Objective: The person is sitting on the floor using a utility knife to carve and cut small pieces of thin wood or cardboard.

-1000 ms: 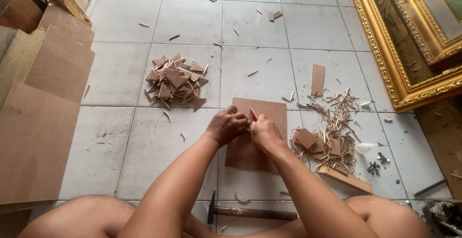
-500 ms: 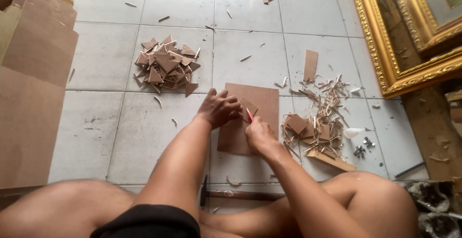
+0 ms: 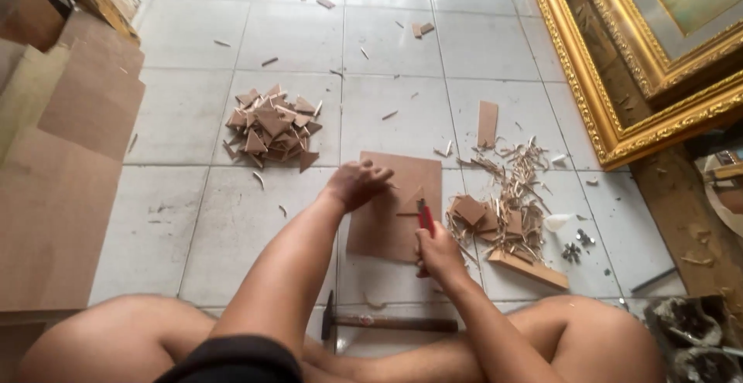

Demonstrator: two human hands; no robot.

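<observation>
**On the tiled floor, cutting board with a knife**

Far left, large brown sheets (image 3: 62, 189) lie flat on the floor (image 3: 193, 220). Next comes a pile of triangles (image 3: 271, 128). Then the left hand (image 3: 357, 183) presses down on the board (image 3: 391, 228), fingers curled, grasping nothing. Just right of it a small cut triangle (image 3: 412, 201) rests on the board. The right hand (image 3: 439, 253) has its grip clenched round a red knife (image 3: 425, 218), blade touching the board. A hammer (image 3: 387, 323) lies between the legs. Further right sit scraps (image 3: 507, 197), a wooden block (image 3: 530, 268), and gilt frames (image 3: 619, 97).
</observation>
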